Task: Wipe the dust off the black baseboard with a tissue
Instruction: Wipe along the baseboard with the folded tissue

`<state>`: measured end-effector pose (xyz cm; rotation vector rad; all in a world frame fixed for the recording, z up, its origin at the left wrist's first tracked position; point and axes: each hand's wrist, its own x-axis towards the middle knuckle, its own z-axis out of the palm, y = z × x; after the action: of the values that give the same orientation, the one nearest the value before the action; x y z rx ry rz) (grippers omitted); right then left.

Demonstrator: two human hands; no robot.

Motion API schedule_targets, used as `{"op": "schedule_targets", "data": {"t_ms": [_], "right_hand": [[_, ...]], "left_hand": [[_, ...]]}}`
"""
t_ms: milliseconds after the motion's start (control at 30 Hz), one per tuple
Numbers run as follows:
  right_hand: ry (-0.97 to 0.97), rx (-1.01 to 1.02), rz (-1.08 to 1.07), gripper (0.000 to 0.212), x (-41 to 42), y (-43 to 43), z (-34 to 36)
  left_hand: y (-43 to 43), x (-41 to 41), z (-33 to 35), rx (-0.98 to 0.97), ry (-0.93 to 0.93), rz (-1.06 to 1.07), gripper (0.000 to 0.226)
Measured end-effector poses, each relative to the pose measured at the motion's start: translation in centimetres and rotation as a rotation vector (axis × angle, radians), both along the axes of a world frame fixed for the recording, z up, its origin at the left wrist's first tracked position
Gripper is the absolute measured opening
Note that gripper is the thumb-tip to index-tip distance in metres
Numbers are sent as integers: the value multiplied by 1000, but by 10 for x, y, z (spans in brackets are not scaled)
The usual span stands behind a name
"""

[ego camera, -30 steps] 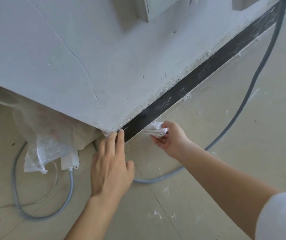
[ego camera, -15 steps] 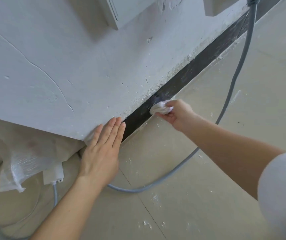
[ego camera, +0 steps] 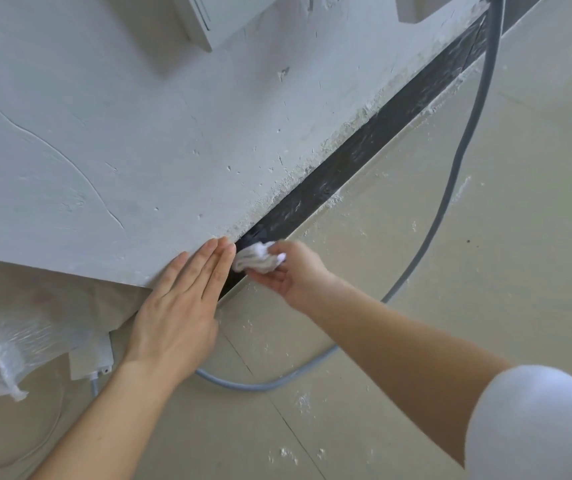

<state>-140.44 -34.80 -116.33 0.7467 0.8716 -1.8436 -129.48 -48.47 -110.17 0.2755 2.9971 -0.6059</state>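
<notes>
A black baseboard [ego camera: 357, 157] runs along the foot of the grey wall, from the wall's corner up to the top right, streaked with pale dust. My right hand [ego camera: 291, 275] grips a crumpled white tissue [ego camera: 255, 257] and holds it against the baseboard near the corner. Just left of the tissue, my left hand [ego camera: 177, 313] lies flat with straight fingers on the wall's lower edge, its fingertips almost touching the tissue.
A grey cable [ego camera: 450, 181] hangs from the top right and loops over the beige floor behind my right arm. White plaster crumbs dot the floor [ego camera: 485, 271]. At the lower left lie clear plastic wrap [ego camera: 11, 351] and a white plug [ego camera: 90, 358]. A grey box [ego camera: 201, 19] juts from the wall.
My right hand has drawn the tissue back down the baseboard towards the corner, close to my left fingertips. My left hand has stayed flat on the wall's edge.
</notes>
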Motion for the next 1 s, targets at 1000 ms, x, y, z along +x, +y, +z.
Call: {"op": "schedule_targets", "data": {"t_ms": [1000], "right_hand": [[55,17,-260,21,-62,55,36]], "left_hand": [[0,-1,9,-7,-117,61,79]]}}
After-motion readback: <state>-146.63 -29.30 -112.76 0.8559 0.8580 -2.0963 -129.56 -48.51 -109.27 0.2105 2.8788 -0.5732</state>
